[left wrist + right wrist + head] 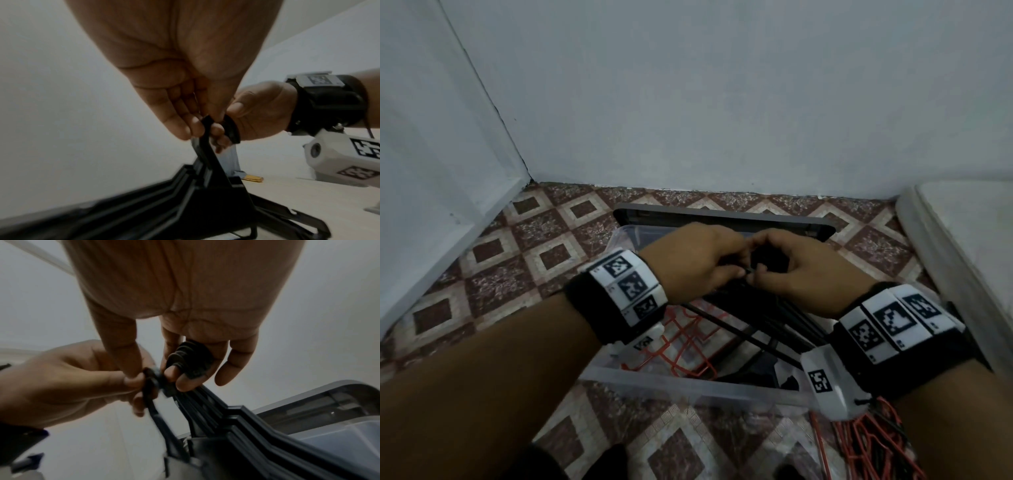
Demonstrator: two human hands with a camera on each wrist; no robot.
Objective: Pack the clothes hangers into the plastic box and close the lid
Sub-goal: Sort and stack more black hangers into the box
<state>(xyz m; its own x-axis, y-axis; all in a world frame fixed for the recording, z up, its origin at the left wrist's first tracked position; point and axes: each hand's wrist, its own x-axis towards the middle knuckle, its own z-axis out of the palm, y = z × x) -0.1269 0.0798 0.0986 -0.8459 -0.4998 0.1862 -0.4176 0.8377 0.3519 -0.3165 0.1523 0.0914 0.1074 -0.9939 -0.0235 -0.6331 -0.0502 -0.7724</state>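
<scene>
Both hands meet above the clear plastic box point(688, 383) on the floor. My right hand point(791, 270) grips a bundle of black hangers point(767, 318) by their stacked hooks point(189, 358), the hanger bodies slanting down into the box. My left hand point(709, 263) pinches the hook of one black hanger point(152, 379) beside the bundle, seen also as the hook point(207, 128) between its fingertips. Red wire hangers point(681, 339) lie in the box. The grey-rimmed lid point(722, 214) lies behind the box, by the wall.
More red hangers point(869, 442) are piled on the patterned floor at the lower right, under my right wrist. A white object point(955, 240) stands along the right side. White walls close off the corner at the left and behind.
</scene>
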